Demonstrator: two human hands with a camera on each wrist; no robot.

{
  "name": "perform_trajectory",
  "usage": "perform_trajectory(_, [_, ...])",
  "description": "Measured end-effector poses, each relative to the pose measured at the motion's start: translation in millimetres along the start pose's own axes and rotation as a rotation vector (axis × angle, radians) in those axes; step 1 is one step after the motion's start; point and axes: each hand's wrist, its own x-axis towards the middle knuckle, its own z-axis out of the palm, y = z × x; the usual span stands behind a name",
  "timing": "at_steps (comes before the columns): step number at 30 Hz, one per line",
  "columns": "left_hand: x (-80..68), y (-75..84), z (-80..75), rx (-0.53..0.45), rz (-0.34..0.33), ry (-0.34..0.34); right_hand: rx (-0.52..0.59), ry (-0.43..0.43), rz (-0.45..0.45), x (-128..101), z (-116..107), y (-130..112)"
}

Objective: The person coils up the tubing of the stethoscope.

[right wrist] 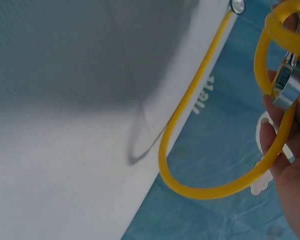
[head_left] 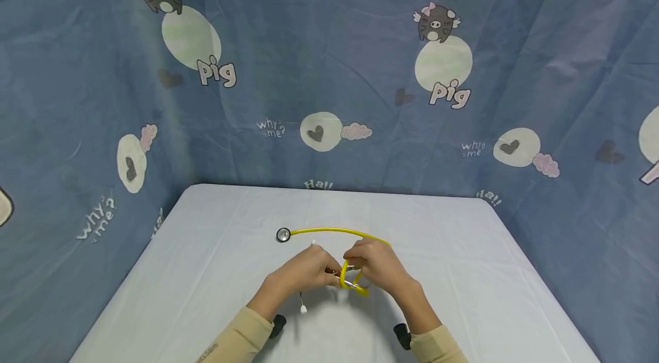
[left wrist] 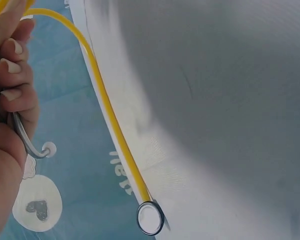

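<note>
A stethoscope with yellow tubing (head_left: 329,230) is between both hands above the white table. My left hand (head_left: 304,268) grips its metal ear tubes; one white ear tip (head_left: 303,310) sticks out below the fist. The left wrist view shows a bent ear tube (left wrist: 24,136) coming out under the curled fingers. My right hand (head_left: 378,263) holds the tubing close to a yellow loop (head_left: 344,274) wound around the metal tubes. A shiny metal band (right wrist: 291,87) sits by the right fingers. At the tubing's far end, the round chestpiece (head_left: 283,235) lies on the table, left of centre.
The white table (head_left: 463,271) reaches back to a blue curtain (head_left: 329,66) printed with pigs and hearts, which also hangs along both sides. A black strap piece (head_left: 278,326) sits at the left wrist, another (head_left: 402,336) at the right.
</note>
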Motion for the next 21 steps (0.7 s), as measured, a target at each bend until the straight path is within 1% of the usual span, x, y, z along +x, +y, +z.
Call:
perform_trajectory(2, [0.3,1.3,0.7,0.01,0.009,-0.008,0.015,-0.018,0.038,-1.2,-0.7,0.3])
perform_trajectory(6, [2.1,4.6,0.1,0.002,0.018,-0.021,0.08,-0.057,0.102,-0.5,-4.4,2.6])
perform_trajectory(8, [2.8,5.7,-0.4,-0.007,0.023,-0.022,0.115,-0.069,0.115,-0.3,-5.1,5.9])
perform_trajectory(13, [3.1,6.8,-0.7,-0.051,0.032,-0.022,0.247,-0.085,0.14,-3.1,-2.9,15.1])
perform_trajectory(17, [3.3,7.5,0.4,-0.111,0.047,-0.026,0.376,-0.103,0.209,-6.8,-1.4,22.2])
perform_trajectory(21, [4.4,7.8,1.9,-0.127,0.067,-0.007,0.471,-0.115,0.285,-9.4,-0.2,28.8])
